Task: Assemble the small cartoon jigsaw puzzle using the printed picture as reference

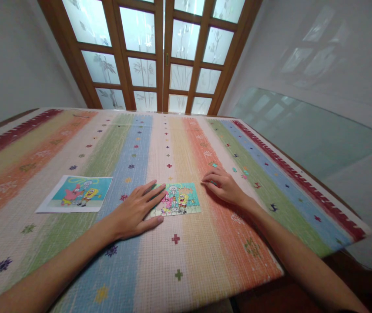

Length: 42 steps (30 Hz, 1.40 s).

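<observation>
A jigsaw puzzle [183, 201] with cartoon figures on a teal ground lies on the striped tablecloth, with a gap in its picture at the upper right. My left hand [138, 211] rests over its left part, fingers spread, hiding that side. Just right of the puzzle, my right hand [220, 184] hovers low with thumb and fingertips pinched together; whatever is between them is too small to make out. Beyond its knuckles lie a few loose puzzle pieces [245, 173]. To the left, a printed picture sheet [83, 193] shows similar cartoon figures.
The striped tablecloth [159, 269] covers the table, its front edge close to me and its right edge slanting past my right forearm. Wood-framed glass doors [162, 56] stand behind the far edge. A pale wall [352, 56] is at the right.
</observation>
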Each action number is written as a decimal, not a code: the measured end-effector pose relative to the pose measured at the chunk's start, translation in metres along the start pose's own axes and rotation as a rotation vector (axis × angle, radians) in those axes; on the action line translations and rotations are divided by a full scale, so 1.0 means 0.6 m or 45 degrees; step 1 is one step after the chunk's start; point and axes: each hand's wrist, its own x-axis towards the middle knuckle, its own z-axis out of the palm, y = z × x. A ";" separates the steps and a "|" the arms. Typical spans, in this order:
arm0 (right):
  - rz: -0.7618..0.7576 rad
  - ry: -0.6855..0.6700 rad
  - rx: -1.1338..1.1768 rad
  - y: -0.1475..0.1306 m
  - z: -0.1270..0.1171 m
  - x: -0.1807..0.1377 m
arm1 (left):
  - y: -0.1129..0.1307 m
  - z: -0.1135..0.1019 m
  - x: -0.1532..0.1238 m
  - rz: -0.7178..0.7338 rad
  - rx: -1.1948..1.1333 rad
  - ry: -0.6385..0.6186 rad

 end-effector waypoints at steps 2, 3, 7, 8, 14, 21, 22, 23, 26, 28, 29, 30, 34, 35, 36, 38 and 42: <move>-0.052 0.000 -0.013 -0.006 0.003 -0.002 | 0.000 -0.003 0.001 -0.025 -0.002 -0.061; -0.074 -0.004 -0.017 -0.010 0.004 -0.002 | 0.001 -0.004 0.002 -0.037 -0.007 -0.080; -0.158 -0.047 -0.053 -0.033 0.011 -0.006 | 0.003 -0.009 0.005 -0.035 -0.026 -0.080; -0.190 -0.060 -0.067 -0.040 0.014 -0.007 | 0.003 -0.009 0.005 -0.028 -0.023 -0.072; -0.381 -0.164 -0.135 -0.072 0.035 -0.012 | 0.002 -0.008 0.005 0.009 -0.012 -0.045; -0.303 -0.240 -0.107 -0.080 0.044 -0.014 | 0.001 -0.011 0.007 0.046 -0.036 -0.019; -0.298 -0.243 -0.103 -0.080 0.044 -0.014 | 0.001 -0.011 0.006 0.043 -0.036 -0.017; -0.294 -0.245 -0.098 -0.080 0.044 -0.014 | 0.000 -0.011 0.006 0.041 -0.034 -0.014; -0.271 -0.256 -0.064 -0.078 0.045 -0.013 | -0.001 -0.010 0.005 0.039 -0.025 -0.011; -0.253 -0.262 -0.044 -0.076 0.045 -0.013 | -0.002 -0.008 0.005 0.039 -0.020 -0.010; -0.247 -0.264 -0.038 -0.075 0.045 -0.013 | -0.002 -0.007 0.004 0.040 -0.017 -0.011; -0.244 -0.265 -0.031 -0.075 0.045 -0.013 | -0.002 -0.006 0.004 0.039 -0.016 -0.014; -0.236 -0.238 0.003 -0.075 0.045 -0.013 | -0.001 -0.006 0.003 0.021 -0.031 -0.023; -0.230 -0.228 0.013 -0.075 0.044 -0.013 | -0.001 -0.007 0.002 0.014 -0.041 -0.026; -0.220 -0.222 0.024 -0.074 0.043 -0.012 | -0.001 -0.008 0.002 0.008 -0.053 -0.025; -0.164 -0.189 0.031 -0.067 0.035 -0.010 | 0.000 -0.009 0.001 -0.011 -0.081 -0.016; 0.157 0.033 -0.139 -0.025 -0.006 -0.006 | 0.001 -0.009 -0.003 -0.068 -0.113 0.012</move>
